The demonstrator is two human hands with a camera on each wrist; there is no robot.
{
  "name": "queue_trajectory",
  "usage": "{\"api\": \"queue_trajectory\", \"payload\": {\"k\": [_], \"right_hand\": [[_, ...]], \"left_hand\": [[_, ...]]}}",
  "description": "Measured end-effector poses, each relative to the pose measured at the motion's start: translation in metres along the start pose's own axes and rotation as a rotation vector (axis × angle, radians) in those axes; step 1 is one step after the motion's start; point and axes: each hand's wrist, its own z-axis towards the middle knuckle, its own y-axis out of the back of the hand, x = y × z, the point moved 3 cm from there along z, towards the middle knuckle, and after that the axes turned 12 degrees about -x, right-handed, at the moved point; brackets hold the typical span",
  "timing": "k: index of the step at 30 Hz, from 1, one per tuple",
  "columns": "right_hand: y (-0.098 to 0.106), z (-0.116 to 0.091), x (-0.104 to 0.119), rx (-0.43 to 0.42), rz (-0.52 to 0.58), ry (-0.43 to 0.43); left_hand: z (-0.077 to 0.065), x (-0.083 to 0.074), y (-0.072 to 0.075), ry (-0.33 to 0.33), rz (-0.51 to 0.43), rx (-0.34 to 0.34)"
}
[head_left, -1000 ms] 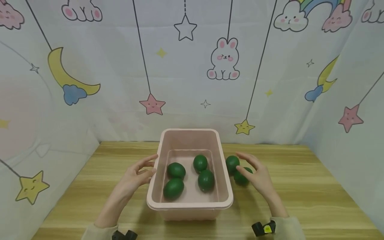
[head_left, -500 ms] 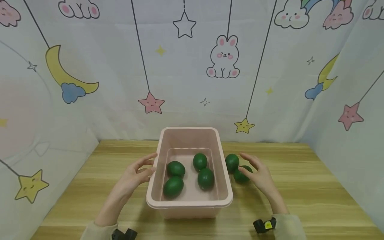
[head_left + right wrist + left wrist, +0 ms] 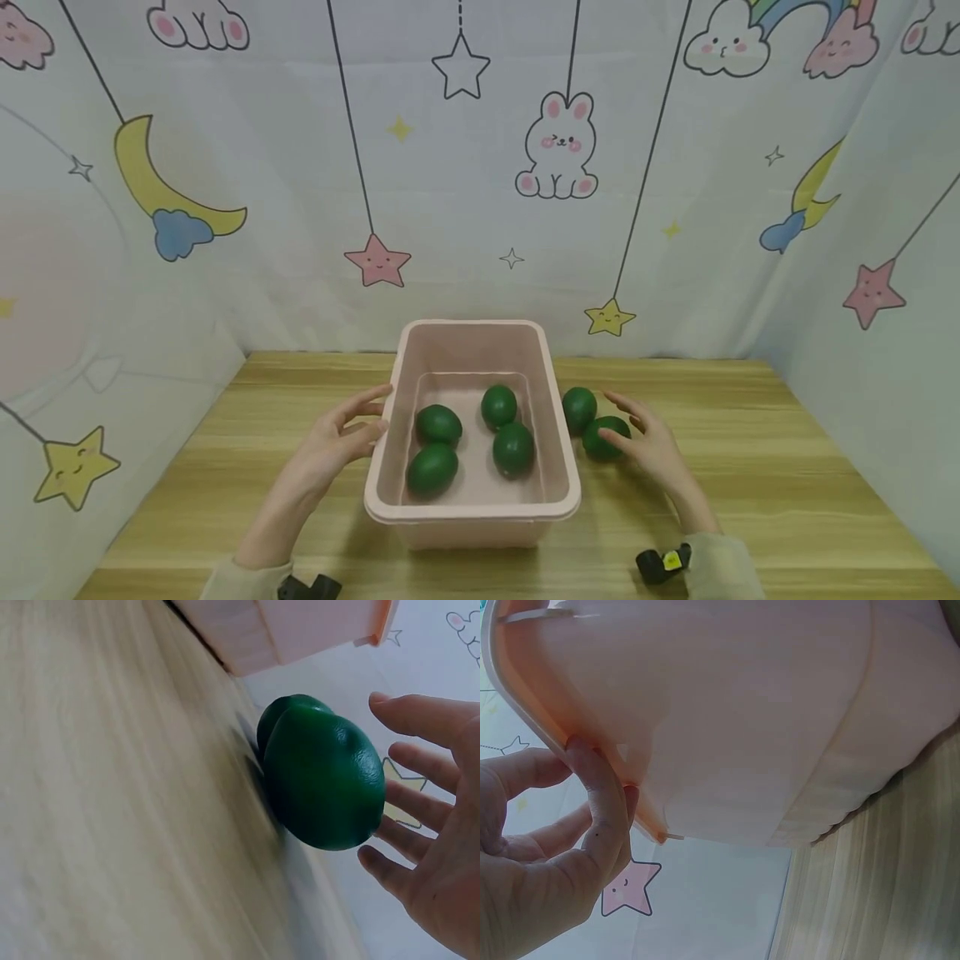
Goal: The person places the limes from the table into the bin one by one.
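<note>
A pale pink plastic bin (image 3: 472, 510) stands in the middle, with several glossy dark green ovals (image 3: 513, 450) inside. At its left rim my left hand (image 3: 333, 442) holds on; in the left wrist view, bent fingers (image 3: 604, 814) meet the underside of the lip. Two more ovals lie outside on the right: a farther oval (image 3: 579, 410) near the bin wall and a nearer oval (image 3: 604, 440) close against it. My right hand (image 3: 660, 454) is spread beside the nearer one. In the right wrist view, its fingers (image 3: 424, 806) are loosely extended around that oval (image 3: 326, 780), and nothing is gripped.
Everything stands on a wood-grain table (image 3: 757, 492). Behind and at both sides hangs a white cloth (image 3: 480, 200) printed with stars, moons and rabbits. Black camera mounts (image 3: 663, 564) sit at both wrists, by the beige sleeves (image 3: 723, 567).
My right hand has shifted slightly right, its fingertips drawing off the farther oval toward the nearer one. My left hand, the bin and the ovals keep their places.
</note>
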Motion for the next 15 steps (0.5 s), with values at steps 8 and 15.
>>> {"api": "queue_trajectory", "payload": {"k": [8,15], "right_hand": [[-0.006,0.001,-0.011,0.042,-0.016,-0.078],[-0.011,-0.001,-0.015,0.061,-0.087,-0.100]], "left_hand": [[0.000,-0.001,0.000,0.007,0.005,-0.002],[0.000,-0.002,0.001,-0.001,0.007,0.001]]}}
